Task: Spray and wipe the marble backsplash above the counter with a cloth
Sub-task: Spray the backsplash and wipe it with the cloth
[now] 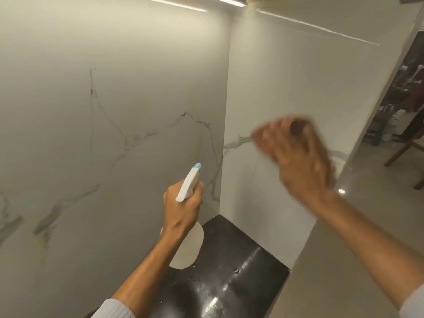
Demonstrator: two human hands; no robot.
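In the head view, the left hand (183, 203) grips a white spray bottle (188, 183) above the black counter (241, 271). The right hand (298, 161) is blurred; its stretched fingers press a brown cloth (300, 128) against the marble backsplash (286, 76), right of the corner.

Dim warm light from overhead strip (172, 4), glare on counter (213, 304), motion-blurred right hand (298, 157)

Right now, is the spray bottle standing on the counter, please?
No, the left hand grips the spray bottle above the black counter.
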